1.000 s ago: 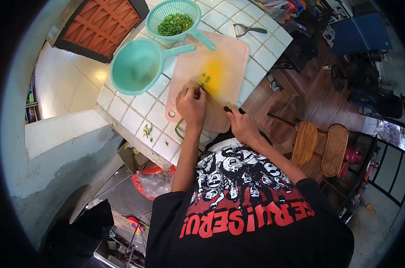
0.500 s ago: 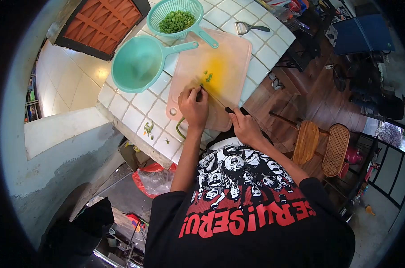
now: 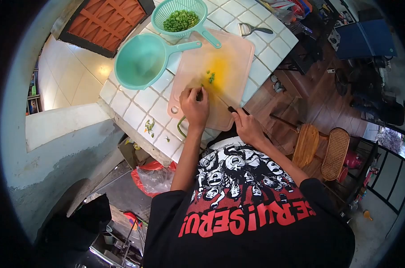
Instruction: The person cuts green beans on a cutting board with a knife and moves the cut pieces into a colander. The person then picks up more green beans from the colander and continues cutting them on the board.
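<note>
Bean (image 3: 180,127): on board (image 3: 238,58), pinned under curled left hand (image 3: 194,107). Light, slender, likely to roll; hold close behind cut. Knife (image 3: 231,108): right hand (image 3: 247,127) clenched on handle. Cut bits (image 3: 211,77) beyond blade.

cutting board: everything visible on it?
The cutting board is a pale pink plastic rectangle with rounded corners and a hole near one corner. Its middle is stained yellow, with green cut pieces. It lies flat on the tiled counter; the left hand pins green beans on it, and the right hand holds a knife across it.
</note>
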